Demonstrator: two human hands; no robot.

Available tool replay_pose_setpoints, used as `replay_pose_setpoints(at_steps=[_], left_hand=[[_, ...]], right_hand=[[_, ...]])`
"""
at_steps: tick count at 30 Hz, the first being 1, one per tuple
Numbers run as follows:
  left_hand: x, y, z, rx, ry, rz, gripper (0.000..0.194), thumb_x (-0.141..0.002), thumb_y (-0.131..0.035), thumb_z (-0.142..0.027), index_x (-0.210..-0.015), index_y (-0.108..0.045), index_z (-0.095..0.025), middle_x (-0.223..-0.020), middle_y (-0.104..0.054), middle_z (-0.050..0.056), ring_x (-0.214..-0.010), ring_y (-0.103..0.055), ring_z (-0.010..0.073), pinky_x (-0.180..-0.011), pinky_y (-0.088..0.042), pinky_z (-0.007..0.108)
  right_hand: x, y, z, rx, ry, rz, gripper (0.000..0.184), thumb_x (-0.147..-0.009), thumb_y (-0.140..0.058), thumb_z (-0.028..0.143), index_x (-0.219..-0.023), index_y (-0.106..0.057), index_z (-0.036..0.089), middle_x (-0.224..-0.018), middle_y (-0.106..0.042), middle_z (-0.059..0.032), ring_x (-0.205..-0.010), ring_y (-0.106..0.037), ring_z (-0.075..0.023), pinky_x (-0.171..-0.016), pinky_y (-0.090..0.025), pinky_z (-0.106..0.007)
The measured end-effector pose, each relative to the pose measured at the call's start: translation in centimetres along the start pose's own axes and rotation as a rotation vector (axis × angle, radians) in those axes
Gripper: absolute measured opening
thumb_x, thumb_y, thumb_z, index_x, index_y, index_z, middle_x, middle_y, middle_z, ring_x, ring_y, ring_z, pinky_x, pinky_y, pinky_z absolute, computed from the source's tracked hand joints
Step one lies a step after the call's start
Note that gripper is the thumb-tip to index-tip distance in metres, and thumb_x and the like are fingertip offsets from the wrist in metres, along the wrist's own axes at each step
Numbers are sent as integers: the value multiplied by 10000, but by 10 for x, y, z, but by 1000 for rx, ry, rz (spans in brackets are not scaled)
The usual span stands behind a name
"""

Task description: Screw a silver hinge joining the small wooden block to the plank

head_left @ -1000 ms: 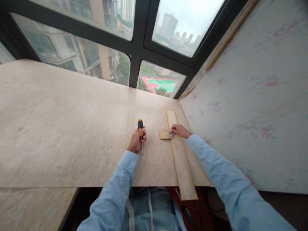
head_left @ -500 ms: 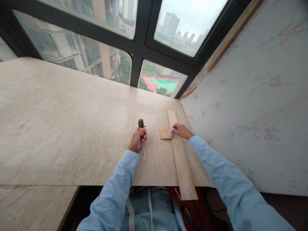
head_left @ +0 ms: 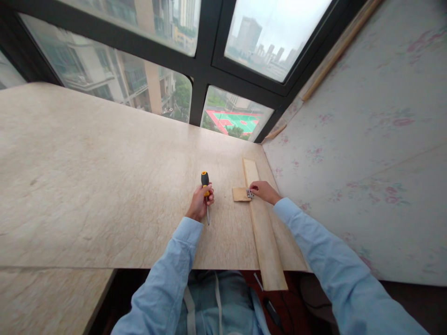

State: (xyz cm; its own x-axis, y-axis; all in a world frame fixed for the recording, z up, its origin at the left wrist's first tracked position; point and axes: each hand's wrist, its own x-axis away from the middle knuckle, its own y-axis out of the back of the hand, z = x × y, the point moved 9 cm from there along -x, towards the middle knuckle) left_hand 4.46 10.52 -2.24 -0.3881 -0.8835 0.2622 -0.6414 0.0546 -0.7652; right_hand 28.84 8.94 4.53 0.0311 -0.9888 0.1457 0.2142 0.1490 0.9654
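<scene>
My left hand (head_left: 201,201) is closed around a screwdriver (head_left: 205,179) with a black and yellow handle. Its metal shaft points down toward me, just above the tabletop. A long, pale wooden board (head_left: 265,235) lies on the right, with a small flat piece of wood (head_left: 240,194) set crosswise at its left edge. Where the two meet sits a small silver metal piece that looks like a hinge (head_left: 249,194). Over it, my right hand (head_left: 263,190) has thumb and fingertips pinched together at the metal's upper edge; what is between them is too small to make out.
The marbled tabletop (head_left: 115,186) runs up to a dark-framed window (head_left: 202,74). A flowered wall (head_left: 356,153) stands close on the right. The board's near end sticks out past the table's front edge, above my lap (head_left: 216,302).
My right hand has shifted slightly down at the silver metal piece, which now catches the light differently. My left hand and the screwdriver have stayed nearly still.
</scene>
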Motion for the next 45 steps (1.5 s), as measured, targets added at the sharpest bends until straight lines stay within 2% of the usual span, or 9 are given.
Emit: replay_pose_setpoints(at_steps=[8, 13, 16, 21, 28, 31, 34, 39, 45], left_hand=[[0, 1, 1, 4, 4, -8, 356, -676, -762, -275, -938, -552, -154, -670, -545, -29, -456, -458, 53, -357, -237, 152], [0, 1, 1, 5, 3, -3, 373, -668, -763, -269, -951, -555, -146, -668, -548, -27, -457, -462, 54, -354, -242, 150], [0, 1, 0, 1, 2, -5, 377, -664, -765, -271, -949, -552, -145, -665, -547, -31, -454, -459, 51, -352, -247, 147], [0, 0, 1, 9, 10, 1, 372, -670, -761, -270, -948, -545, -151, -661, -546, -34, -450, -458, 50, -351, -246, 145], [0, -1, 0, 5, 9, 3, 360, -684, -749, -267, -954, -541, -151, -669, -545, -33, -450, -462, 50, -347, -248, 146], [1, -1, 0, 5, 8, 3, 356, -685, -750, -272, -946, -542, -151, -670, -546, -32, -450, -462, 50, -348, -249, 147], [0, 0, 0, 6, 7, -5, 355, -685, -753, -273, -942, -541, -151, -669, -546, -32, -451, -465, 51, -350, -252, 148], [0, 0, 0, 11, 13, -9, 352, -689, -749, -268, -948, -539, -154, -665, -547, -32, -448, -463, 53, -350, -249, 149], [0, 0, 1, 3, 11, -2, 353, -680, -753, -270, -942, -550, -149, -668, -549, -29, -454, -466, 51, -350, -253, 146]], right_hand=[[0, 2, 1, -38, 27, -47, 186, -744, -555, 59, -794, -708, 153, -853, -729, -58, -788, -639, -152, -724, -442, -232], [0, 3, -12, -43, -35, -97, 163, -802, -582, 187, -903, -698, 133, -852, -730, -74, -744, -634, -158, -674, -433, -238], [-1, 2, -16, -30, -58, -99, 189, -843, -565, 262, -796, -706, 145, -764, -725, -74, -684, -611, -161, -626, -396, -246], [-1, 0, -13, -63, -31, -80, 176, -811, -569, 205, -713, -712, 173, -697, -725, -45, -641, -604, -146, -600, -378, -237], [1, 9, -10, -202, -2, -137, 107, -713, -592, 152, -674, -685, 190, -675, -705, -20, -642, -604, -151, -628, -418, -250], [1, 18, -17, -299, -32, -188, 82, -677, -588, 157, -691, -663, 187, -695, -698, -21, -665, -614, -155, -653, -452, -265], [4, 22, -26, -433, -80, -198, 89, -682, -593, 217, -747, -644, 183, -695, -697, -26, -646, -643, -158, -608, -488, -266], [20, 13, -33, -613, -144, -170, 167, -674, -638, 301, -779, -636, 171, -696, -714, -48, -628, -680, -168, -551, -519, -263], [38, -1, -36, -623, -175, -234, 182, -654, -678, 333, -742, -680, 173, -670, -710, -33, -595, -634, -153, -538, -489, -261]])
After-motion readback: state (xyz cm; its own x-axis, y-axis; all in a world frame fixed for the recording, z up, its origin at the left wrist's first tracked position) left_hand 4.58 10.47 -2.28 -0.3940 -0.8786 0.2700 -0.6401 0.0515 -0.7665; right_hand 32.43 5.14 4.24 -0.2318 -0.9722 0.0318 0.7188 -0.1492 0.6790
